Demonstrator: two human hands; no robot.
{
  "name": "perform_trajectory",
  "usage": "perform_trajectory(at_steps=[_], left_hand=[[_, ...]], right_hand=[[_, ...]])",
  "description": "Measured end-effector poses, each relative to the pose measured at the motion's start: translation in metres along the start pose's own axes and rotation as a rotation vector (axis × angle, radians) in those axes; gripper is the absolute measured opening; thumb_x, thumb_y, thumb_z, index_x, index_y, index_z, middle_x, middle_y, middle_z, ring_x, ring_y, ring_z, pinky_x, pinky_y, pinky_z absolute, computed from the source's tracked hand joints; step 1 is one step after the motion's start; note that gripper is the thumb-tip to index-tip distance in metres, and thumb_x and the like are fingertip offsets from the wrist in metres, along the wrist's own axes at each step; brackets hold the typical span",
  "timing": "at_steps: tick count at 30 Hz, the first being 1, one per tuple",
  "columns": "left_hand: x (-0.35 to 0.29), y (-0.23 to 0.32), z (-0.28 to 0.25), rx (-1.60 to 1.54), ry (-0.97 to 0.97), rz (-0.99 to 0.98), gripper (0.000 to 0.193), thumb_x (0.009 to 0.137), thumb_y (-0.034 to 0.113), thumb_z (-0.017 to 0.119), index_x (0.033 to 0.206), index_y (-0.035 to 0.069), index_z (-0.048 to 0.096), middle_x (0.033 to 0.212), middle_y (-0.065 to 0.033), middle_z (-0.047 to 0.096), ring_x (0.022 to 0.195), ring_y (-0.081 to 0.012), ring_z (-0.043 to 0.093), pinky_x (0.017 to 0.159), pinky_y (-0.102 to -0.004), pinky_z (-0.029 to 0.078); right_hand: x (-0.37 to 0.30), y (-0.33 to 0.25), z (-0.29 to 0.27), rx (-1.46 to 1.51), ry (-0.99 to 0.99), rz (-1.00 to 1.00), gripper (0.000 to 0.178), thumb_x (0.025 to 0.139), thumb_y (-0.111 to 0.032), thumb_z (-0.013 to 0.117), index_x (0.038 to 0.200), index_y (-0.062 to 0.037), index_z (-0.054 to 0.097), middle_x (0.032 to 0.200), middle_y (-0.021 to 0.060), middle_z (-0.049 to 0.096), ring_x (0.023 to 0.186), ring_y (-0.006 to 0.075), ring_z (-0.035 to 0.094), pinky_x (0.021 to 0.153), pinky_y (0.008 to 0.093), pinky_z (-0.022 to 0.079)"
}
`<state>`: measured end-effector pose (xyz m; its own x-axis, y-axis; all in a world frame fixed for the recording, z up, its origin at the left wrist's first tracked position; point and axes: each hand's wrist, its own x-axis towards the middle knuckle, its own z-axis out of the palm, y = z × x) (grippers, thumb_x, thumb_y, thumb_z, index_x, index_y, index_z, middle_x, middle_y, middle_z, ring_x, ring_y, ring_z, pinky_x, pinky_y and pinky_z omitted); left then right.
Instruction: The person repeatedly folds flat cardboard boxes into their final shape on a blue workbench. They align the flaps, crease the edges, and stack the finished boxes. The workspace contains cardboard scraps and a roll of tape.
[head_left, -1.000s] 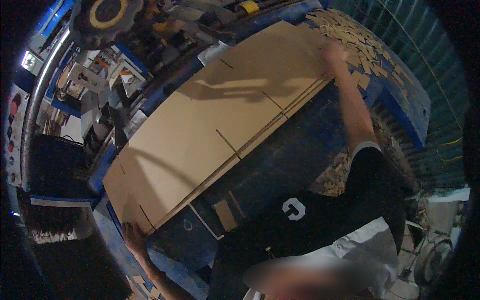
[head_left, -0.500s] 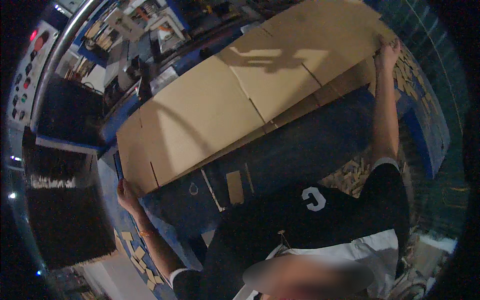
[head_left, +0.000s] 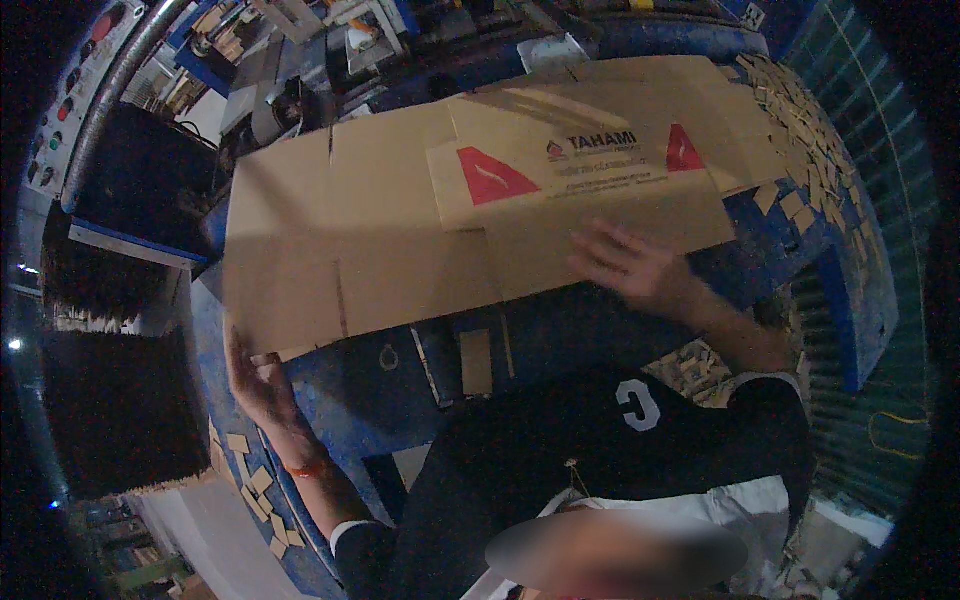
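Note:
A wide brown cardboard box blank [head_left: 330, 215] lies across the blue work surface, with red and dark printing showing on its right part. At its near left corner is my left hand [head_left: 262, 388], fingers stretched along the left edge and thumb apart, touching the cardboard. My right hand [head_left: 640, 268] is over the near edge of the printed part, fingers spread and slightly blurred, holding nothing. Whether its fingertips touch the cardboard I cannot tell.
Small cardboard offcuts [head_left: 800, 130] are scattered on the right side, and more offcuts [head_left: 258, 482] lie at lower left. A control panel [head_left: 70, 100] with buttons and a metal bar [head_left: 110, 95] stand at far left. A small cardboard strip [head_left: 477, 362] lies near my body.
The cardboard's plain face was up, with my right hand gripping its far right corner; now printing shows. My right hand has let go and come nearer and left. My left hand's grip has loosened.

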<state>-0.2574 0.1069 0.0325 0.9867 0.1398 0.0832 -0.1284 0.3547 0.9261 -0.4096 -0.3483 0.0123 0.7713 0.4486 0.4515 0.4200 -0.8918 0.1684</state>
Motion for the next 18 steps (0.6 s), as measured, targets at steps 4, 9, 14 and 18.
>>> perform_trajectory(at_steps=[4, 9, 14, 18], left_hand=[[0.001, -0.029, 0.019, 0.152, 0.065, -0.110, 0.038, 0.089, 0.010, 0.053, 0.125, -0.003, 0.051, 0.128, -0.0129, 0.051, 0.110, -0.0239, 0.052, 0.097, -0.0374, 0.039], [-0.026, -0.074, 0.077, 0.734, -0.453, 0.589, 0.040, 0.084, 0.001, 0.053, 0.124, -0.003, 0.051, 0.131, -0.0167, 0.050, 0.119, -0.0288, 0.049, 0.101, -0.0387, 0.037], [-0.044, -0.093, 0.121, 1.390, -0.885, 0.906, 0.049, 0.083, 0.007, 0.050, 0.132, 0.011, 0.047, 0.137, -0.0104, 0.045, 0.127, -0.0315, 0.042, 0.104, -0.0466, 0.034], [-0.046, -0.094, 0.125, 1.512, -0.919, 0.827, 0.048, 0.085, 0.010, 0.047, 0.133, 0.010, 0.043, 0.138, -0.0104, 0.044, 0.127, -0.0313, 0.042, 0.104, -0.0468, 0.034]], right_hand=[[-0.011, -0.003, 0.036, 0.062, -0.041, -0.004, 0.038, 0.080, -0.019, 0.057, 0.118, -0.0180, 0.060, 0.128, 0.0021, 0.055, 0.115, 0.0252, 0.055, 0.092, 0.0364, 0.049], [-0.016, -0.001, 0.040, -0.048, -0.098, -0.053, 0.039, 0.084, -0.020, 0.049, 0.123, -0.0169, 0.057, 0.135, 0.0010, 0.050, 0.115, 0.0255, 0.054, 0.093, 0.0365, 0.048], [-0.014, -0.001, 0.049, -0.073, 0.017, -0.062, 0.040, 0.085, -0.019, 0.049, 0.124, -0.0134, 0.056, 0.133, 0.0041, 0.052, 0.115, 0.0253, 0.054, 0.095, 0.0366, 0.046], [-0.014, 0.000, 0.049, -0.067, 0.028, -0.062, 0.042, 0.084, -0.018, 0.048, 0.125, -0.0130, 0.055, 0.130, 0.0049, 0.054, 0.115, 0.0248, 0.054, 0.094, 0.0360, 0.046]])
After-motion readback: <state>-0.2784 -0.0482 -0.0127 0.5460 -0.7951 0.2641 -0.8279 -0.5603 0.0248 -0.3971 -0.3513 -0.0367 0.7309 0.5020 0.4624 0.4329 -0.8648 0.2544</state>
